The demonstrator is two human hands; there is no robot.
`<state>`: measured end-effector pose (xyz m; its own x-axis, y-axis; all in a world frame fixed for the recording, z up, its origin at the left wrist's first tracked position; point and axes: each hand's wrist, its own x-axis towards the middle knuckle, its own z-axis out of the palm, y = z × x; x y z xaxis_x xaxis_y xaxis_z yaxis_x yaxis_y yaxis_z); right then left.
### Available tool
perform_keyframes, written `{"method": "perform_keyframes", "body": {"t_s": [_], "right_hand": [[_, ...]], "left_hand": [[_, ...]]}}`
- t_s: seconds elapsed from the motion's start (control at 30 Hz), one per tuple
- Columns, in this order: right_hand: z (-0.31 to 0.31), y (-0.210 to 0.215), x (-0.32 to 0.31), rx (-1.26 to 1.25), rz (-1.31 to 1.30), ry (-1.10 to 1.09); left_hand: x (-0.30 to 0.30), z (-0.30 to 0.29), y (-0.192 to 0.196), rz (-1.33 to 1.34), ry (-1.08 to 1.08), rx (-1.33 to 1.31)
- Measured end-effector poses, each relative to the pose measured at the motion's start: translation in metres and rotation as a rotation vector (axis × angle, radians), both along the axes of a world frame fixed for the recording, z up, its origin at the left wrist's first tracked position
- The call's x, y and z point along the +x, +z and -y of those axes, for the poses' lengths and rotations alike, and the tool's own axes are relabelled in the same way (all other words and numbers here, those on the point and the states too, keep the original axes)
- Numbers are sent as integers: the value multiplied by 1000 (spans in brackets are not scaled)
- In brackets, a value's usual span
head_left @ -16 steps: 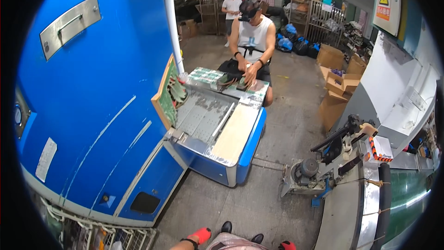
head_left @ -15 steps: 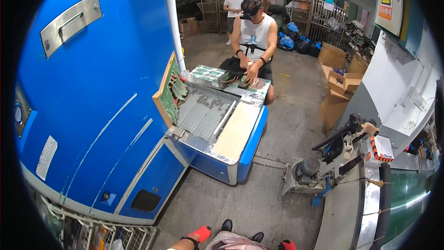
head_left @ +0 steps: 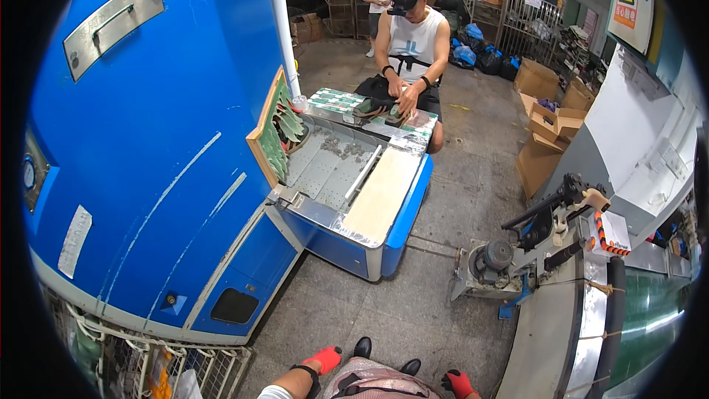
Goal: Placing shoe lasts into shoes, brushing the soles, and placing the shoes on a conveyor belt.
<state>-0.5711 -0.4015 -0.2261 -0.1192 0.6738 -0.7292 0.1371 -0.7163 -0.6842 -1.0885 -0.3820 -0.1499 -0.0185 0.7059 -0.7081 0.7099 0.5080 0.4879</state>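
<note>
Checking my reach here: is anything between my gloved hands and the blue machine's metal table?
Nothing visible. The left hand and right hand hang low over bare concrete floor; the metal table stands beyond it.

Left hand (head_left: 323, 359): seen at six o'clock, in a red glove, held low over the concrete floor (head_left: 443, 207), nothing grasped.
Right hand (head_left: 459, 382): red-gloved too, at five o'clock, fingers curled, empty.
Blue machine (head_left: 155, 148): fills nine to eleven o'clock.
Desk (head_left: 369, 207): blue-sided, metal-topped, set against the machine near centre.
Co-worker (head_left: 410, 44): seated at twelve o'clock, hands on dark shoes (head_left: 378, 109).
Cardboard boxes (head_left: 550, 122): stacked at two o'clock.
</note>
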Motion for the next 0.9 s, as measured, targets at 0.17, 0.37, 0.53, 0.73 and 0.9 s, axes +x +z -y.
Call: {"method": "perform_keyframes", "body": {"t_s": [0.17, 0.37, 0.53, 0.73, 0.9], "right_hand": [[4, -10, 0, -52, -20, -53], [9, -16, 6, -56, -65, -70], [13, -6, 10, -61, -44, -126], [11, -1, 14, -159, 8, -114], [20, -12, 14, -90, -64, -183]], "left_hand": [[0, -6, 6, -16, 15, -20], [-4, -9, -3, 21, 30, -78], [0, -17, -1, -7, 62, -127], [9, -17, 6, -34, 120, -29], [17, -11, 10, -63, 153, -67]]}}
